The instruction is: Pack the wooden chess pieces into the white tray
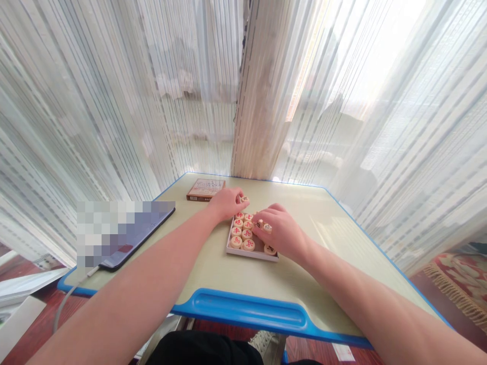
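An open tray [251, 255] on the table holds round wooden xiangqi pieces; those on its left side, such as a lower-left piece [236, 242], carry red characters. A few on the right have black ones, among them the piece in the lower-right corner [270, 249]. Beyond the tray's back left corner, my left hand [229, 201] pinches a piece [244, 199] between thumb and fingers. My right hand [279, 227] is over the tray's right side, its fingertips closed on a black-marked piece [259, 223]. Part of the tray is hidden beneath that hand.
A flat brown box [205, 189] lies near the table's back left. At the left edge, a tablet [139, 238] with a cable [72, 290] plugged in leans over the table. The table's blue rim [249, 306] has a shallow trough at the front. Striped curtains [205, 101] hang behind.
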A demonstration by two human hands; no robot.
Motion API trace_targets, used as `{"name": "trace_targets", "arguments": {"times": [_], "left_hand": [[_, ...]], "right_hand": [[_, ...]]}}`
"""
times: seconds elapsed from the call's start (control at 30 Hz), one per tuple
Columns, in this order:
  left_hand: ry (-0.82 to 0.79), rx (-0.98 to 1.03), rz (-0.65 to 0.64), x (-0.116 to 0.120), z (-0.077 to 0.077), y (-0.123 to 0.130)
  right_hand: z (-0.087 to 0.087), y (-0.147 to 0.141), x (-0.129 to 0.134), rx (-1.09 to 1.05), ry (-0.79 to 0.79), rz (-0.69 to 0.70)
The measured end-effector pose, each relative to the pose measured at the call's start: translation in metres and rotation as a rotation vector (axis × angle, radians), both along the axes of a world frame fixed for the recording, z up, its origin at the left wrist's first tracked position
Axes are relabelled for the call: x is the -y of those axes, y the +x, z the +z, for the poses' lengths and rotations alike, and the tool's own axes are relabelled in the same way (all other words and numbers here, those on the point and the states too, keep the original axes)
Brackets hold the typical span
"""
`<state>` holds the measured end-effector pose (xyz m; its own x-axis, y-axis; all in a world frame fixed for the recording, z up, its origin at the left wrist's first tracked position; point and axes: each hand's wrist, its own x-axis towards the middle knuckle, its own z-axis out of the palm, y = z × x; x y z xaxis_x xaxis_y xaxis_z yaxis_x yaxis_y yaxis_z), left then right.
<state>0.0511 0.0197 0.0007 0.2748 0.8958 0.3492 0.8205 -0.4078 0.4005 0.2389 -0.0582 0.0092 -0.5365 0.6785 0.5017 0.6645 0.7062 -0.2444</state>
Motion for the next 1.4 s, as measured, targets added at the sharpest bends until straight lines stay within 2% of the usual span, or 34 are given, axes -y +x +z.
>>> {"name": "trace_targets", "arguments": {"times": [0.17, 0.4, 0.6, 1.17, 1.4], "left_hand": [[-0.002, 0.000, 0.005, 0.003, 0.004, 0.000], [-0.004, -0.015, 0.011, 0.004, 0.006, 0.000], [-0.005, -0.039, 0.011, 0.005, 0.006, 0.000], [-0.004, -0.081, -0.001, 0.005, 0.006, -0.001], [0.001, -0.116, -0.008, 0.006, 0.007, 0.001]], "right_hand": [[0.002, 0.002, -0.002, 0.085, -0.063, -0.017], [0.011, 0.001, 0.005, 0.092, -0.103, -0.131], [0.008, -0.001, 0.004, 0.131, -0.125, -0.234], [0.011, 0.005, 0.003, 0.132, -0.181, -0.188], [0.012, 0.001, 0.007, 0.161, -0.156, -0.197]]}}
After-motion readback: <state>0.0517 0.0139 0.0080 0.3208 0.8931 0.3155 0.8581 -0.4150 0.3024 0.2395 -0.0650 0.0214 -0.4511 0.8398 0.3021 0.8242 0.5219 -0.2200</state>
